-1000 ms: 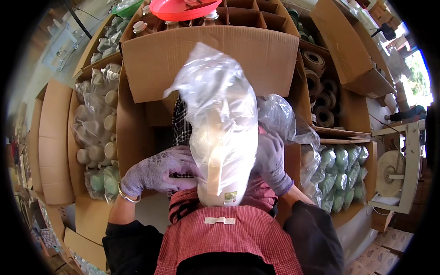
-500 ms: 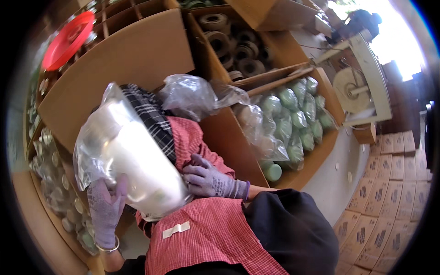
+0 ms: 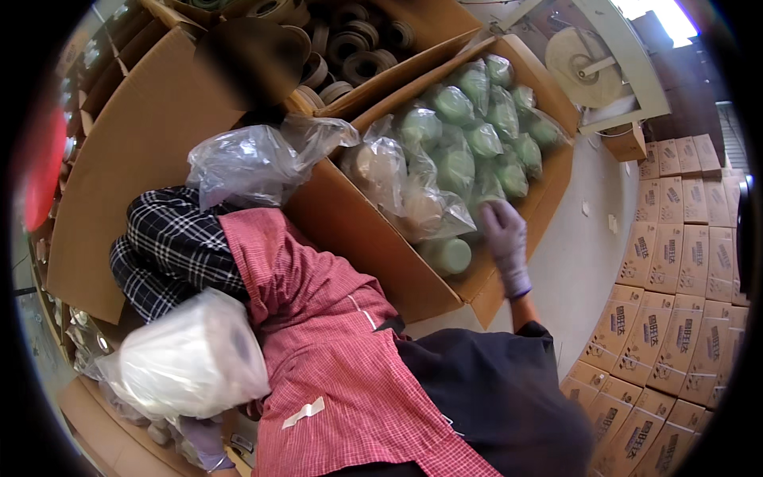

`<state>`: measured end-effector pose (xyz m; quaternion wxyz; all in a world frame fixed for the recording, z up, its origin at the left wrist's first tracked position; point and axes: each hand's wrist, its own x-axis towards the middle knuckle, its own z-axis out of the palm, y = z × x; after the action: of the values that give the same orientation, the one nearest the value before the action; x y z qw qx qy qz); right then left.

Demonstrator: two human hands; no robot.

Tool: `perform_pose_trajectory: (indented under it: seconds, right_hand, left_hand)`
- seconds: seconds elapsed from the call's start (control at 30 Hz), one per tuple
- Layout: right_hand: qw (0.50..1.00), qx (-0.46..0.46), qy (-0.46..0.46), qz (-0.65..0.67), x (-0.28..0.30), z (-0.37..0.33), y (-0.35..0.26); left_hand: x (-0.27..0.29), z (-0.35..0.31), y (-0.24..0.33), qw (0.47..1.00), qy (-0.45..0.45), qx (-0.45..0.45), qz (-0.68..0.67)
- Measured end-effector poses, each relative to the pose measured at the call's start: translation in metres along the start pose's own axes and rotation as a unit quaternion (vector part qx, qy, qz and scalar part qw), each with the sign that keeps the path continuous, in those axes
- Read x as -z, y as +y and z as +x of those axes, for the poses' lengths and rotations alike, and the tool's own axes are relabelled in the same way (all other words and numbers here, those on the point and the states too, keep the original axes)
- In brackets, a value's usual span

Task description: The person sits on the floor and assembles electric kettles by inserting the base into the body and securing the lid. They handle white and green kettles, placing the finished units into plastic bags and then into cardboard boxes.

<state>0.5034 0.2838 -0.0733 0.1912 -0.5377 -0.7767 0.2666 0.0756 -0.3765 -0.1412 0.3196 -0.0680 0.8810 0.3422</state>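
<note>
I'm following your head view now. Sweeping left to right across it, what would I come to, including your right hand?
Red dish → plastic-wrapped white container → lowest pale green cylinder → right hand → stacked brown cartons.

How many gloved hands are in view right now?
2: the left hand, partly hidden by the bagged white container; the right hand, by the bagged green items in the open box.
</note>
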Motion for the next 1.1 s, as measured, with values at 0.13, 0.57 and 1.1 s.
perform_pose_trajectory:
  seconds: [0.13,0.57,1.1]
  right_hand:
    - [0.957,-0.069,-0.229,-0.162,-0.025,-0.024,0.087]
    - [0.988,-0.048,0.142,-0.048,0.18,-0.03,-0.052]
    - [0.91,0.155,0.208,0.324,0.138,0.04,-0.131]
  left_hand:
    - [-0.051,0.01,0.051,0.99,-0.016,-0.04,-0.137]
    - [-0.323,-0.043,0.365,0.744,-0.498,-0.406,-0.181]
    - [-0.416,-0.066,0.417,0.636,-0.534,-0.557,0.014]
